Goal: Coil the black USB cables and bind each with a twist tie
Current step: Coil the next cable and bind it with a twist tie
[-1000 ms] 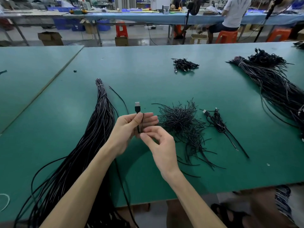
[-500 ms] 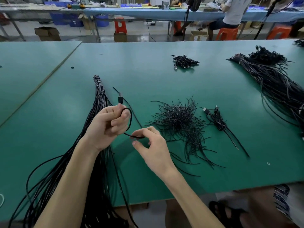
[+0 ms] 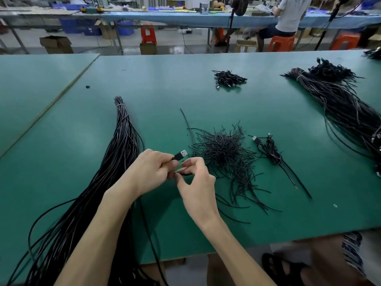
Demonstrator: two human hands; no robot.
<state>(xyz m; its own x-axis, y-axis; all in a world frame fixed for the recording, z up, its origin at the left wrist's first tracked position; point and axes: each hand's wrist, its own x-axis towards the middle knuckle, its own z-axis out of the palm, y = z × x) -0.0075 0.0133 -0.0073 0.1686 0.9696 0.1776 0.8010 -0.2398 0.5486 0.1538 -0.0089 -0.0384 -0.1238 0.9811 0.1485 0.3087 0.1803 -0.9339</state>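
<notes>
Your left hand (image 3: 152,170) is curled round one cable (image 3: 183,173) just behind its plug (image 3: 181,155), and the plug sticks out past your fingers toward the ties (image 3: 224,155); holding it that close to the end looks meant to fix the start of the coil, so the loops have something to build against. Your right hand (image 3: 195,182) pinches the same cable between thumb and forefinger, touching the left hand, with its other fingers lifted clear; that light pinch lets the cable feed through as you lay a loop. Both hands hover over the middle of the surface (image 3: 165,89), toward its near edge; the cable's slack appears to run back between your forearms and off that edge, though it is hard to tell from the bundle (image 3: 123,141). The bundle lies just to your left, tied at its far tip and fanning out over the near edge, so single cables can be drawn out of it easily. The ties are heaped just right of your hands, within easy reach for binding; beside them lies one coil (image 3: 272,153) with loose tails. A small pile (image 3: 228,78) of coiled cables sits toward the far edge, and a second long bundle (image 3: 340,100) lies by the right edge. I judge that you are at the first loops; binding is not yet due.
</notes>
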